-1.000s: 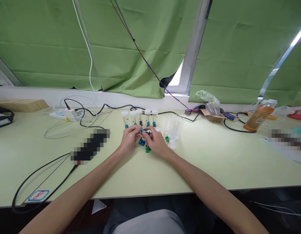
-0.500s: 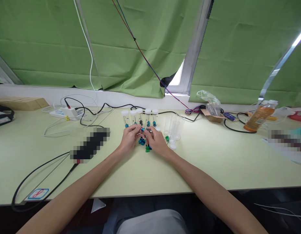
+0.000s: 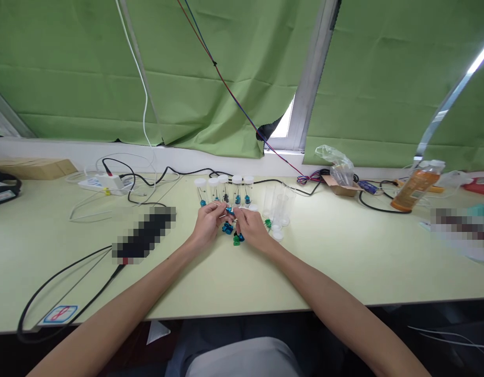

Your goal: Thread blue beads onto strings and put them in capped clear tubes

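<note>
My left hand (image 3: 206,224) and my right hand (image 3: 252,228) meet above the table, fingertips almost touching. Between them is a small shiny blue piece (image 3: 229,210), too small to name, pinched by the fingers of both hands. Just beneath lie several loose blue pieces (image 3: 227,228) and a green piece (image 3: 236,240), with another green piece (image 3: 268,224) beside my right hand. Behind the hands, several clear tubes with white caps (image 3: 237,179) stand in a row, each with a small dark or blue piece inside. To the right are uncapped clear tubes (image 3: 281,208) and loose white caps (image 3: 278,234).
A black cable (image 3: 65,262) loops at the left by a blurred dark object (image 3: 143,235). A white power strip (image 3: 108,182) sits behind it. At the right are a small cardboard box (image 3: 341,187) with a plastic bag and a tilted orange bottle (image 3: 417,187).
The fingers of my right hand have shifted slightly around the blue piece, with more of it showing. The view has moved a little; the tubes and loose pieces stay in place.
</note>
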### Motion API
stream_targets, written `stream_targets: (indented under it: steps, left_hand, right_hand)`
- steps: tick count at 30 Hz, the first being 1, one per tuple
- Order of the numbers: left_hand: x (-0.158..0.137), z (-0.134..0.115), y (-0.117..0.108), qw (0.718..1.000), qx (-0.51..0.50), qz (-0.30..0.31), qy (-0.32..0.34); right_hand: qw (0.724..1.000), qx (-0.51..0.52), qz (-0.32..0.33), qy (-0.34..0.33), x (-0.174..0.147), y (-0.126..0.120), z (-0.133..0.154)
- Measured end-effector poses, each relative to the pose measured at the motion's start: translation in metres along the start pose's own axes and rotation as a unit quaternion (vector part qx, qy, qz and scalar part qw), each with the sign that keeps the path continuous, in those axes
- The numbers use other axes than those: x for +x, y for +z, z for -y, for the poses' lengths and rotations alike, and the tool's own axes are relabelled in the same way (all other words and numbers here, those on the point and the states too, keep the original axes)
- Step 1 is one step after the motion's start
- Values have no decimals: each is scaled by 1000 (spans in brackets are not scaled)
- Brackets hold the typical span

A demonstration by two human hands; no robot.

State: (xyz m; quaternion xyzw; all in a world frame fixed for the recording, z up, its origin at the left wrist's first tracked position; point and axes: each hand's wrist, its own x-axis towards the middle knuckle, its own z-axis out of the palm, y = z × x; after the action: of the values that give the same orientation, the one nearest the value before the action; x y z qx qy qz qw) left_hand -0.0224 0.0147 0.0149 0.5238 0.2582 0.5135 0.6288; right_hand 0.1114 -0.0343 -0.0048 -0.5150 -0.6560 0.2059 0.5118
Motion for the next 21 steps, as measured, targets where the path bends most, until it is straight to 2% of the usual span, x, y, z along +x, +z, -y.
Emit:
stream_targets:
  steps: [12, 21]
  left_hand:
    - [0, 2, 0, 1000, 8, 0, 5]
    - [2, -5, 1, 999, -14, -36, 13]
  right_hand:
    - [998, -50, -5, 48, 0, -2, 1]
    - [998, -48, -43, -3, -1, 0, 3]
